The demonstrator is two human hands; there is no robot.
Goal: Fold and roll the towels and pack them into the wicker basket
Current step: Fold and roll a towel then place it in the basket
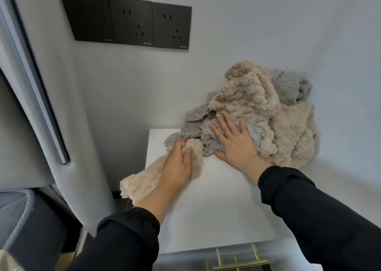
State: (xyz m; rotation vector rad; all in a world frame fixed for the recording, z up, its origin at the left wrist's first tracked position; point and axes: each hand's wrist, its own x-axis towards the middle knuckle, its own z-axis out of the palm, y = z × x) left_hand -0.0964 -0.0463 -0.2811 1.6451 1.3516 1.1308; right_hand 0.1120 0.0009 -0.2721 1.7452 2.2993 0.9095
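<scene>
A heap of fluffy beige and grey towels (257, 110) lies in the back right corner of a white tabletop (216, 198), against the wall. My left hand (179, 161) grips one beige towel (142, 180) near its bunched end; the towel's other end hangs over the table's left edge. My right hand (233, 141) lies flat with spread fingers on a grey towel (191, 130) at the front of the heap. No wicker basket is in view.
A black panel with wall sockets (132, 23) is on the wall above the table. A grey padded panel with a dark trim strip (41, 97) stands at the left. A brass-coloured frame (237, 260) shows below the table's front edge.
</scene>
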